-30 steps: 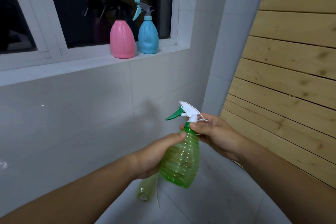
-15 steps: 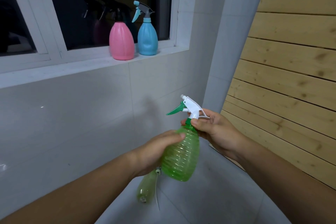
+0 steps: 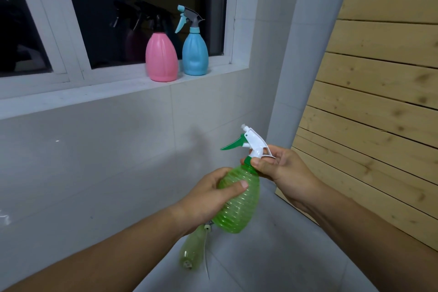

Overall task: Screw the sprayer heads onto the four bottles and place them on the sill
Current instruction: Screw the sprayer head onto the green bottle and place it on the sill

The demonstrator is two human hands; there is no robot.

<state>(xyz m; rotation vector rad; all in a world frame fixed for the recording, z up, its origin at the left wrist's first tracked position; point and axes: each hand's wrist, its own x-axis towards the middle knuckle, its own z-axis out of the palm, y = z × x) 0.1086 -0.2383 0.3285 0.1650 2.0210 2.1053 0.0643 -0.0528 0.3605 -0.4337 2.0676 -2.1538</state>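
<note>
My left hand [image 3: 208, 199] grips the ribbed body of a clear green bottle [image 3: 239, 206], held tilted in front of me. A white sprayer head with a green trigger [image 3: 248, 142] sits on its neck. My right hand [image 3: 277, 168] pinches the green collar at the neck. On the white sill [image 3: 99, 90] stand a pink bottle [image 3: 161, 59] with a black sprayer and a blue bottle [image 3: 195, 54] with a grey and teal sprayer. A pale green bottle [image 3: 193, 249] lies on the floor below my hands, with a thin tube beside it.
A white tiled wall [image 3: 94, 161] runs below the sill. A white pillar [image 3: 305, 54] stands at the corner, and a wooden slat wall [image 3: 379, 102] fills the right side. The floor is pale tile [image 3: 272, 256]. The window glass is dark.
Both hands have lifted the green bottle slightly, and the right hand's fingers have shifted around the collar. The bottles on the sill have not moved.
</note>
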